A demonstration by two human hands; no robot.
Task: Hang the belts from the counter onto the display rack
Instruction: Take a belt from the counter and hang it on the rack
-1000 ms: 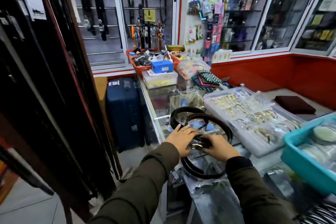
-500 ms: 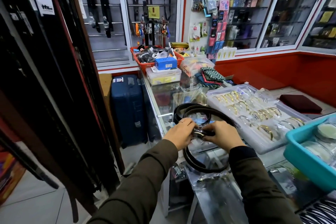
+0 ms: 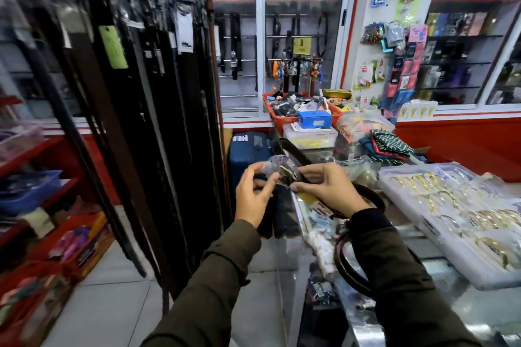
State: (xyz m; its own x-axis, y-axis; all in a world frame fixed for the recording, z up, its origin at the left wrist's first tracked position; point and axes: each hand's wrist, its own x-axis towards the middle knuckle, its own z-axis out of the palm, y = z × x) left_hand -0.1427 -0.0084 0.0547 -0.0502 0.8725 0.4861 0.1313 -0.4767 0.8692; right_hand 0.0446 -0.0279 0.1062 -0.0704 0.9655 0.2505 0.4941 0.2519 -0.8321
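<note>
A dark coiled belt is lifted off the glass counter, its plastic-wrapped buckle end held between both hands. My left hand pinches the wrapped buckle from the left. My right hand grips the strap just right of the buckle. The belt's loop trails down behind my right wrist to the counter edge. The display rack, full of hanging dark belts in plastic sleeves, stands at the left, just beside my left hand.
A clear tray of gold bangles lies on the counter at the right. Behind it sit folded cloths, a blue box and a red basket. A blue suitcase stands on the floor between rack and counter. Red shelves fill the far left.
Both hands have raised the belt's buckle end off the counter and carried it left toward the rack. The view has swung left and up, bringing the hanging belts into view.
</note>
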